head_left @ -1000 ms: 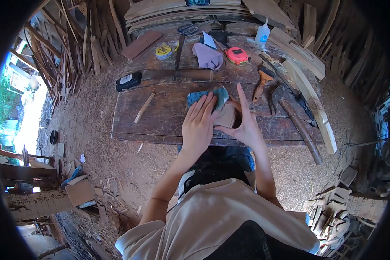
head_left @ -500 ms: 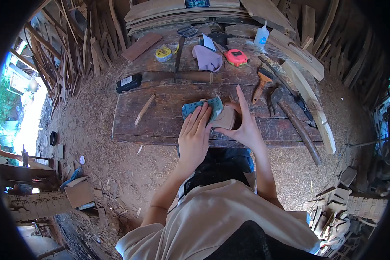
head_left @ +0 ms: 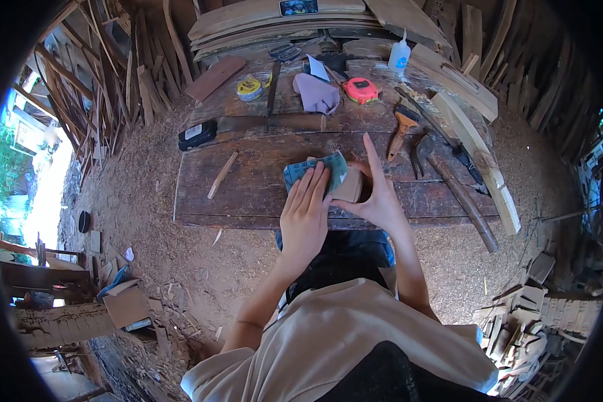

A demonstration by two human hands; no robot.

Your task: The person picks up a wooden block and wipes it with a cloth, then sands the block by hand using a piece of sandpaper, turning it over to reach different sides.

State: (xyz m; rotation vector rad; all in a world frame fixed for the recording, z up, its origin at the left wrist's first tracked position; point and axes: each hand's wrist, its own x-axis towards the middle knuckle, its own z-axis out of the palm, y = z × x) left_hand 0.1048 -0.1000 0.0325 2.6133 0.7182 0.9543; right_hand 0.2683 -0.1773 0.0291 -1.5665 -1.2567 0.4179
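In the head view, we see the left hand (head_left: 305, 218) with its fingers stretched out straight and together, lying flat on a teal printed sheet of sandpaper (head_left: 298, 175). The sandpaper spreads under and just beyond those fingertips, over the left part of a wooden block (head_left: 346, 189). The block sits between our two hands, above the worn workbench (head_left: 261, 194). Our right hand (head_left: 378, 201) grips the block from its right side, thumb on the near edge and bent fingers behind; its index finger points straight up, away from the wood. We cannot see exactly how the hidden fingers press.

Left of the left hand lies a thin wooden stick (head_left: 222, 175), with a black case (head_left: 197, 135) farther out. Beyond the hands we find a purple cloth (head_left: 316, 94) and a pink tape measure (head_left: 361, 90). To the right of the right hand lie a brush (head_left: 402, 132) and, nearby, a hammer (head_left: 461, 201).
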